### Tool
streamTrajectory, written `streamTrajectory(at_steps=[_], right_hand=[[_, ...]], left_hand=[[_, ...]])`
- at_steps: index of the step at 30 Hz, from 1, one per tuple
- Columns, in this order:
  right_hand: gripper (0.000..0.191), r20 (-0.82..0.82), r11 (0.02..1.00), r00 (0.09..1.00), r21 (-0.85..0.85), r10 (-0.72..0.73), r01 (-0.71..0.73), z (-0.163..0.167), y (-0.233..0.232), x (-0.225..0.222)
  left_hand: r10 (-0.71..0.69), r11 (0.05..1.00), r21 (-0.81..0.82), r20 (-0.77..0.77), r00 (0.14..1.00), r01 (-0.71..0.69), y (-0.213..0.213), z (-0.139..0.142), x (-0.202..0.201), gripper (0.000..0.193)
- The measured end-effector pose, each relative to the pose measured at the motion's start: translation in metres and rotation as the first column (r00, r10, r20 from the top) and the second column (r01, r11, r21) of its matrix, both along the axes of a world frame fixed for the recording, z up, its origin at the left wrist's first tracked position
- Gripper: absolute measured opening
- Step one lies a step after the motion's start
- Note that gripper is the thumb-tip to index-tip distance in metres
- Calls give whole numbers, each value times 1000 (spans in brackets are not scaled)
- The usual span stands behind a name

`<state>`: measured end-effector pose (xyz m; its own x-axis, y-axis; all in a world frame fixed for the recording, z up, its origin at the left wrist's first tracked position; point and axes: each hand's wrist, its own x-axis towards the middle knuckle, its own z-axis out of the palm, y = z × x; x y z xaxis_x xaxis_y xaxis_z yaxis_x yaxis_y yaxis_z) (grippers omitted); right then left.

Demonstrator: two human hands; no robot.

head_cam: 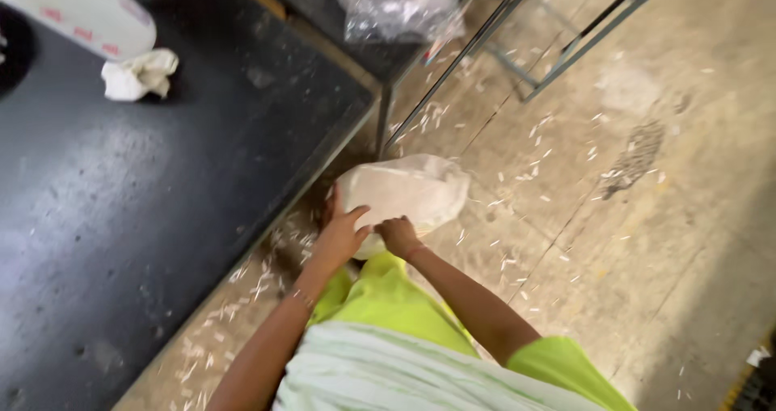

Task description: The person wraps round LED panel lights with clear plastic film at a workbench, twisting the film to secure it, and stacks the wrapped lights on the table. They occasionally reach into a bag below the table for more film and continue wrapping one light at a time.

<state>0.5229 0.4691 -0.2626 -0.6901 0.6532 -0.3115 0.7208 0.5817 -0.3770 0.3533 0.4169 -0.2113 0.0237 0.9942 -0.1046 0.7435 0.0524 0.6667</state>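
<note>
While the dark, flat-topped work table (pixel 145 217) fills the left of the frame, one crumpled white cloth (pixel 139 75) lies on it at upper left, beside a white cylindrical roll (pixel 81 11) at the top edge. One clear plastic bag of pale pieces (pixel 398 7) sits on a second dark surface at top centre. Just off the table's edge, at centre, both hands grasp a single translucent plastic bag holding whitish material (pixel 408 191): the left hand (pixel 341 235) spread over its near side, the right hand (pixel 398 235) pinched on its lower edge. To the right lies open concrete floor (pixel 647 217) strewn with small pale slivers, beneath a grey metal frame (pixel 566 51).
</note>
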Motion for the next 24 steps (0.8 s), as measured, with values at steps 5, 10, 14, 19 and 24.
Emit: streamTrajectory(at_steps=[5, 10, 14, 19, 24], right_hand=[[24, 150, 995, 989, -95, -11, 25, -2, -29, 38], [25, 113, 990, 985, -39, -130, 135, 16, -34, 71], [34, 113, 976, 986, -162, -126, 143, 17, -31, 80], [39, -304, 678, 934, -728, -189, -100, 6, 4, 100], [36, 239, 697, 946, -641, -217, 322, -9, 43, 111]], left_hand=[[28, 998, -38, -320, 947, -42, 22, -18, 27, 42], [-83, 985, -157, -103, 991, 67, 50, 1, 48, 47], [27, 966, -251, -126, 992, -58, 62, 0, 68, 49], [13, 995, -98, 44, 999, -9, 73, 1, 71, 18], [-53, 985, -146, 232, 971, 88, 64, 20, 93, 16]])
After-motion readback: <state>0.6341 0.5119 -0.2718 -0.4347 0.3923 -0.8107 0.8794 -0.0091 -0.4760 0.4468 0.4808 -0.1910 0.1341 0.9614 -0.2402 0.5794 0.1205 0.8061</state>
